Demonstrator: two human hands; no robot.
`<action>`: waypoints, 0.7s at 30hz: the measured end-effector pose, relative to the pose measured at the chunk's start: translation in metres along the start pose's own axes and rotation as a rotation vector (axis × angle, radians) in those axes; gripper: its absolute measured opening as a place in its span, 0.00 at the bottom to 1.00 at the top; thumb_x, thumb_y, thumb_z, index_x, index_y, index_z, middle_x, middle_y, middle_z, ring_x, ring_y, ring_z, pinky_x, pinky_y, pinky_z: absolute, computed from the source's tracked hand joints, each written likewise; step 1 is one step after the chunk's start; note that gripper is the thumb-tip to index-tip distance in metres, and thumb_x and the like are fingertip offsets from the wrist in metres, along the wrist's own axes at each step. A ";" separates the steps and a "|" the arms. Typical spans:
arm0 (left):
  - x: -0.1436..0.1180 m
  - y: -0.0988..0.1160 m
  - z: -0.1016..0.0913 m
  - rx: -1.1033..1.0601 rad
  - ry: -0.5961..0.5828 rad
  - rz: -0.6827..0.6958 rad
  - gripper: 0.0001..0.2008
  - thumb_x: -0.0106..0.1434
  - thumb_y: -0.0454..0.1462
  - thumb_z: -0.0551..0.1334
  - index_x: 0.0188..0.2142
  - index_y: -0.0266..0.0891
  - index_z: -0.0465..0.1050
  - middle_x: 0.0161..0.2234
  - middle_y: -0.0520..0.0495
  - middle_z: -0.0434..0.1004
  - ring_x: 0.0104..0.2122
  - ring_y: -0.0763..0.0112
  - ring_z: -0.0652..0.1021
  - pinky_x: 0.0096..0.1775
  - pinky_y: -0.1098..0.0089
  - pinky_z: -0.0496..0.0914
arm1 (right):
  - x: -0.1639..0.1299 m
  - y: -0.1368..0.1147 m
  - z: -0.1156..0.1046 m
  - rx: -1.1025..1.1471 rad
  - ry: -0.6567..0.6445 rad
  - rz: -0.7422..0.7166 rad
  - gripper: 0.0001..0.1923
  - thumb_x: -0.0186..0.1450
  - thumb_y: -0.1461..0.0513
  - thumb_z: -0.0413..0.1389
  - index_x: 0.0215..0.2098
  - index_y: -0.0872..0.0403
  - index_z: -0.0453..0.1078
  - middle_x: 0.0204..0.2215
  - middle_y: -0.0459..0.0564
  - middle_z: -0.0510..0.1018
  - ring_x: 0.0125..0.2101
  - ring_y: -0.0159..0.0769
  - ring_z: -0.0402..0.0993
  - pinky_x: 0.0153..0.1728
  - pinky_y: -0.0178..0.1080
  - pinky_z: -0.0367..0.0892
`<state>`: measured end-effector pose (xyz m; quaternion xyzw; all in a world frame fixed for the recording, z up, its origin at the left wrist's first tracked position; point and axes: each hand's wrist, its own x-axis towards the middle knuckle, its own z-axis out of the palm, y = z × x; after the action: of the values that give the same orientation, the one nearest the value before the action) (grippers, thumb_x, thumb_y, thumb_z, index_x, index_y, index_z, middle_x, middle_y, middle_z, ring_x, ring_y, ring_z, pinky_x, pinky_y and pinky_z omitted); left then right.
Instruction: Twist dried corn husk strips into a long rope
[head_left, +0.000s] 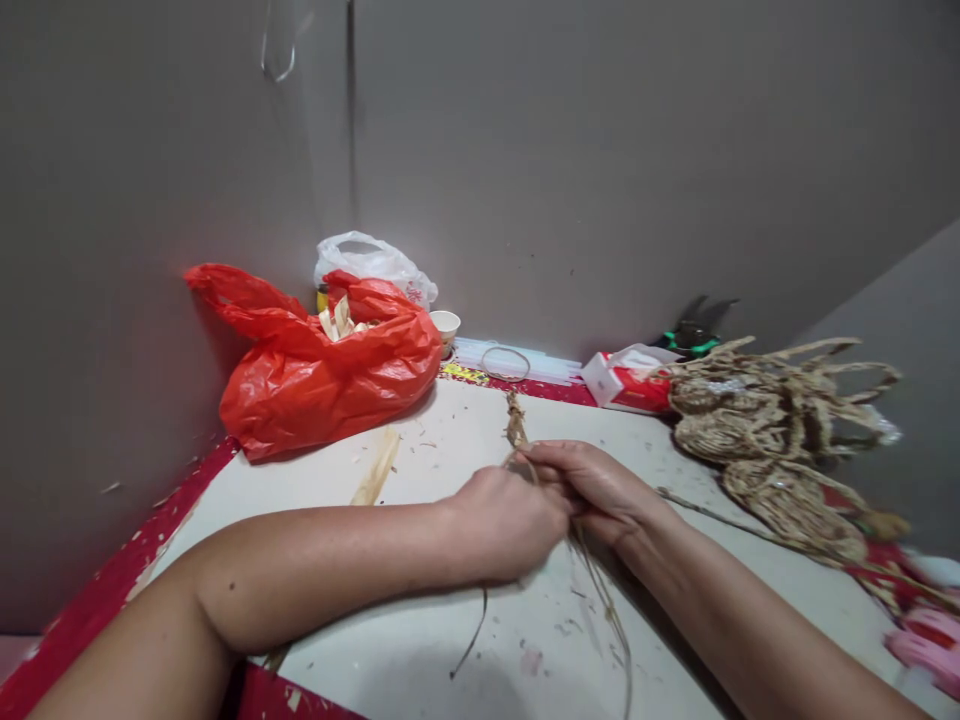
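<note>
My left hand and my right hand meet at the middle of the white table, both closed on a braided straw cord. The braided end sticks out beyond my fingers toward the wall. Loose straw strands trail from under my hands toward the table's near edge. Where exactly the fingers pinch the strands is hidden by the hands.
A red plastic bag with husk strips lies at the back left, a white bag and a small cup behind it. A red-and-white packet, a pile of woven straw pieces and a loose husk strip lie nearby.
</note>
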<state>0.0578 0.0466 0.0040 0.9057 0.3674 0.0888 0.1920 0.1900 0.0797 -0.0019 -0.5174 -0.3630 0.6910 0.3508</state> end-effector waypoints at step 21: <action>0.028 -0.045 -0.022 -1.301 -0.008 -0.394 0.07 0.56 0.35 0.56 0.22 0.35 0.64 0.14 0.58 0.54 0.11 0.85 0.53 0.15 0.77 0.44 | -0.001 -0.012 -0.011 -0.025 -0.184 0.011 0.14 0.50 0.60 0.63 0.23 0.58 0.62 0.14 0.33 0.45 0.15 0.18 0.33 0.12 0.24 0.33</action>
<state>0.0429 0.1019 0.0059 0.5224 0.3965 0.2516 0.7117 0.2021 0.0859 0.0067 -0.4579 -0.3998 0.7329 0.3057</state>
